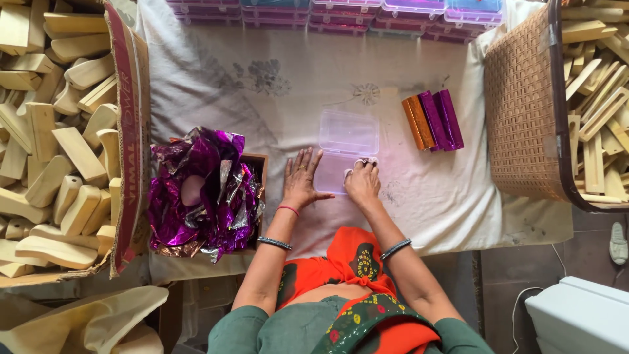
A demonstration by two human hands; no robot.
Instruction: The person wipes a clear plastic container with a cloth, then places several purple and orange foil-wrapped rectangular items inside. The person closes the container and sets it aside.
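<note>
A clear plastic box (348, 133) lies open on the white cloth (262, 85), its lid hinged away from me. My left hand (301, 180) rests flat on the cloth, fingers spread, touching the box's left edge. My right hand (362, 180) is over the near half of the box, fingers closed around a small white object; what it is I cannot tell. Three foil-wrapped sticks, one orange (418, 122) and two purple (442, 120), lie right of the box.
A small box heaped with crumpled purple foil (203, 190) sits at my left. A cardboard carton (128, 131) of wooden blocks stands further left. A woven basket (521, 111) of wooden pieces is at the right. Stacked plastic cases (341, 13) line the far edge.
</note>
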